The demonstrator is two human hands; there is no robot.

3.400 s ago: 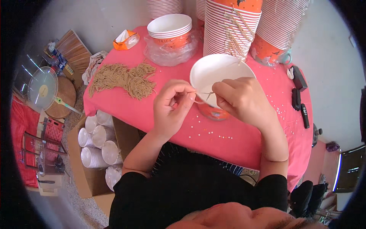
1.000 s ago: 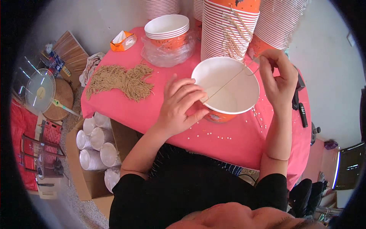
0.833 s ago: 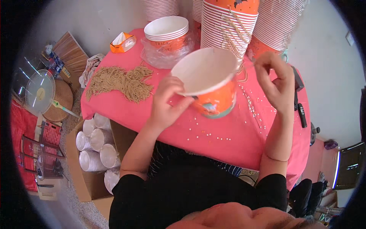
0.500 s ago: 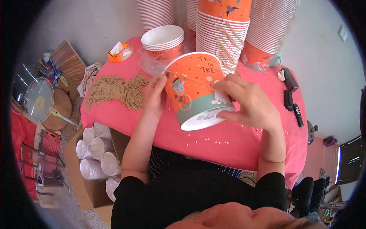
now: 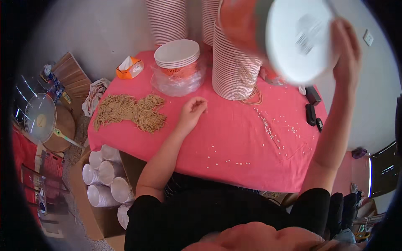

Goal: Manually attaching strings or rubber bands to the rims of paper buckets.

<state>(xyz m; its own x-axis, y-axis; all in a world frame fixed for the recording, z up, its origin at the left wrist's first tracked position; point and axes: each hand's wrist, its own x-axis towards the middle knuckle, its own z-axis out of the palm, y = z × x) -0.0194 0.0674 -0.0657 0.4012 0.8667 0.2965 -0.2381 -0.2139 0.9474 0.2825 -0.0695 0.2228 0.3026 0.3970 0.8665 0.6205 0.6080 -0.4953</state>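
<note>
High at the upper right, my right hand (image 5: 347,50) grips an orange paper bucket (image 5: 261,21). The bucket is tipped on its side, its white base facing me, and its orange wall is blurred by motion. Its mouth points at the tall stack of nested paper buckets (image 5: 232,71), where cords hang down the side; whether the two touch I cannot tell. Over the middle of the table my left hand (image 5: 194,112) holds nothing, its fingers loosely bent and apart from the thumb. A tan bundle of cords (image 5: 130,112) lies left of that hand.
A short stack of white-rimmed buckets (image 5: 176,54) sits in clear plastic behind my left hand. Small white beads (image 5: 268,127) are scattered over the pink tablecloth (image 5: 201,146). Left of me, a carton (image 5: 98,217) holds several wrapped stacks of white cups. Black cases (image 5: 312,96) lie at the right edge.
My right hand has lifted the bucket up and right, tipping its base toward me. My left hand has let go of it and moved down and slightly right.
</note>
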